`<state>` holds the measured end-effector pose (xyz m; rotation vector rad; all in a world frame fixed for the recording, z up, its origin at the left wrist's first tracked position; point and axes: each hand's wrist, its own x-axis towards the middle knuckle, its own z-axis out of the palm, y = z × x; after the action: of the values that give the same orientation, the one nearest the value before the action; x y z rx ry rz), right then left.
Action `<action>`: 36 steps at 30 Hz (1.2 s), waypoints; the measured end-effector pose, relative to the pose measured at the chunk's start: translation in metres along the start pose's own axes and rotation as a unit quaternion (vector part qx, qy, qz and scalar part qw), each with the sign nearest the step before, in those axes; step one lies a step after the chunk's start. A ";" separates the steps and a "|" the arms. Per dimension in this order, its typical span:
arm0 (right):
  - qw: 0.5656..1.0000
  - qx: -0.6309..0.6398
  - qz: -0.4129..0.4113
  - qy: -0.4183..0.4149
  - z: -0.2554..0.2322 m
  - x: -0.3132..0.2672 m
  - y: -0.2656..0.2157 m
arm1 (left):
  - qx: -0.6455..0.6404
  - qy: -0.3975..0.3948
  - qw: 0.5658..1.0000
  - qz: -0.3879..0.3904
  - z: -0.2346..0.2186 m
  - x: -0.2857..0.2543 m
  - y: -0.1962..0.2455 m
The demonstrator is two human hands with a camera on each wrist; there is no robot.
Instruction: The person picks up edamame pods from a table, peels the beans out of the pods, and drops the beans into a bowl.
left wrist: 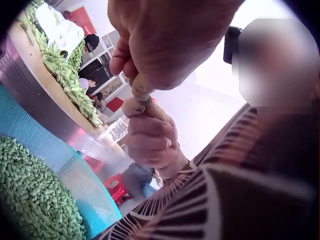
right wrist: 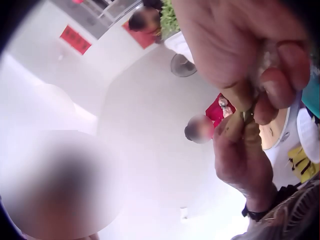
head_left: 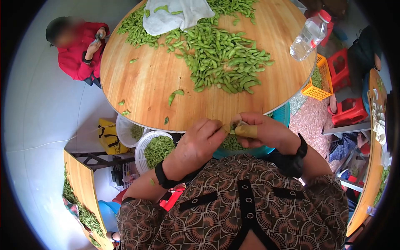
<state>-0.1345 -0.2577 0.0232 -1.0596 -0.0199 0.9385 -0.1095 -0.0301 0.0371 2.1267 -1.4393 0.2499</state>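
Both hands meet at the near edge of the round wooden table (head_left: 146, 91), over a teal mesh basin (left wrist: 85, 185) of shelled green beans (left wrist: 35, 190). Between their fingertips is a small green soybean pod (right wrist: 246, 115), mostly hidden by the fingers. My left hand (head_left: 193, 143) pinches it from one side. From the other side my right hand (head_left: 266, 129) grips it, the thumb wrapped in a yellowish cover (head_left: 246, 131). Beyond the hands, a large heap of green soybean pods (head_left: 225, 58) covers the table's middle.
A white cloth (head_left: 173, 21) lies on the far pods, and a water bottle (head_left: 309, 37) stands at the right edge. White baskets (head_left: 140, 155) sit below left, a yellow crate (head_left: 320, 92) to the right. A person in red (head_left: 77, 56) is at the far left.
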 end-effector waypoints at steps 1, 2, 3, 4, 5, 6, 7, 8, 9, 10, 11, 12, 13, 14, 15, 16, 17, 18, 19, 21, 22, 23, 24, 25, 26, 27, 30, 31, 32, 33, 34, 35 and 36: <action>0.995 -0.053 -0.047 0.073 0.012 0.000 -0.001 | 0.006 0.020 0.999 -0.034 0.005 -0.002 0.001; 0.980 -0.105 -0.092 0.145 0.019 -0.002 -0.001 | 0.012 0.040 0.997 -0.069 0.009 -0.002 0.003; 0.980 -0.103 -0.093 0.146 0.014 0.005 0.010 | 0.011 0.038 0.997 -0.068 0.012 0.001 0.004; 0.928 -0.209 -0.240 0.193 0.003 0.018 0.028 | -0.017 0.068 0.994 -0.088 0.015 0.003 0.006; 0.842 -0.308 -0.377 0.234 -0.004 0.024 0.038 | -0.045 0.098 0.988 -0.108 0.018 0.006 0.007; 0.841 -0.307 -0.378 0.237 -0.001 0.019 0.033 | -0.047 0.096 0.989 -0.105 0.021 0.008 0.009; 0.841 -0.344 -0.335 0.250 0.004 0.010 0.022 | -0.052 0.103 0.986 -0.118 0.024 0.008 0.010; 0.838 -0.379 -0.292 0.263 0.007 0.006 0.017 | -0.056 0.110 0.984 -0.131 0.027 0.008 0.011; 0.838 -0.378 -0.292 0.265 0.006 0.006 0.016 | -0.057 0.109 0.984 -0.128 0.028 0.009 0.011; 0.833 -0.393 -0.277 0.273 0.005 0.007 0.017 | -0.082 0.112 0.979 -0.148 0.030 0.011 0.012; 0.828 -0.408 -0.262 0.281 0.004 0.008 0.018 | -0.106 0.113 0.973 -0.168 0.031 0.011 0.011; 0.828 -0.407 -0.263 0.283 0.002 0.009 0.020 | -0.106 0.112 0.974 -0.167 0.031 0.011 0.010; 0.876 -0.321 -0.244 0.263 0.000 0.012 0.023 | -0.152 0.105 0.966 -0.184 0.030 0.011 0.008; 0.916 -0.232 -0.223 0.241 -0.002 0.013 0.024 | -0.197 0.097 0.955 -0.201 0.030 0.010 0.007; 0.916 -0.231 -0.224 0.241 0.001 0.010 0.020 | -0.196 0.096 0.955 -0.200 0.029 0.009 0.006; 0.957 -0.116 -0.156 0.217 0.005 0.006 0.012 | -0.248 0.083 0.936 -0.237 0.028 0.008 0.004; 0.978 0.001 -0.086 0.188 0.007 0.004 0.008 | -0.299 0.069 0.912 -0.272 0.027 0.008 0.004; 0.978 0.002 -0.086 0.188 0.007 0.004 0.008 | -0.299 0.068 0.912 -0.272 0.027 0.008 0.004; 0.979 -0.009 -0.088 0.182 0.007 0.004 0.007 | -0.231 0.077 0.943 -0.229 0.026 0.010 0.004; 0.980 -0.018 -0.091 0.178 0.006 0.004 0.010 | -0.163 0.083 0.966 -0.181 0.025 0.012 0.009; 0.976 -0.044 -0.123 0.173 0.004 0.006 0.014 | -0.146 0.081 0.972 -0.166 0.026 0.013 0.016; 0.971 -0.071 -0.154 0.167 0.003 0.008 0.019 | -0.129 0.078 0.977 -0.152 0.027 0.014 0.019; 0.971 -0.069 -0.155 0.168 0.000 0.011 0.023 | -0.129 0.076 0.977 -0.151 0.027 0.013 0.018; 0.970 -0.071 -0.152 0.173 -0.003 0.013 0.028 | -0.150 0.073 0.974 -0.153 0.029 0.013 0.015; 0.970 -0.074 -0.148 0.179 -0.005 0.015 0.029 | -0.170 0.071 0.971 -0.154 0.031 0.011 0.011; 0.970 -0.074 -0.148 0.178 -0.004 0.013 0.027 | -0.170 0.071 0.971 -0.154 0.033 0.006 0.005; 0.974 -0.049 -0.109 0.192 0.002 0.000 0.013 | -0.386 0.070 0.859 -0.329 0.037 -0.005 -0.012; 0.973 -0.116 -0.088 0.177 0.003 -0.005 0.010 | -0.450 0.090 0.825 -0.330 0.036 -0.004 -0.015; 0.967 -0.184 -0.065 0.162 0.004 -0.007 0.009 | -0.513 0.110 0.785 -0.330 0.036 -0.004 -0.018; 0.967 -0.185 -0.065 0.161 0.007 -0.007 0.010 | -0.513 0.112 0.785 -0.330 0.036 -0.003 -0.017; 0.971 -0.180 -0.085 0.134 0.011 -0.008 0.012 | -0.516 0.114 0.776 -0.345 0.037 -0.001 -0.015; 0.973 -0.175 -0.104 0.108 0.013 -0.009 0.013 | -0.519 0.115 0.767 -0.360 0.038 0.001 -0.013; 0.973 -0.176 -0.102 0.109 0.013 -0.010 0.012 | -0.521 0.116 0.766 -0.360 0.038 0.001 -0.012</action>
<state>-0.1540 -0.2525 0.0252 -1.4560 -0.1158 0.6397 -0.1040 -0.0481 0.0023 1.4235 -0.3137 -0.4768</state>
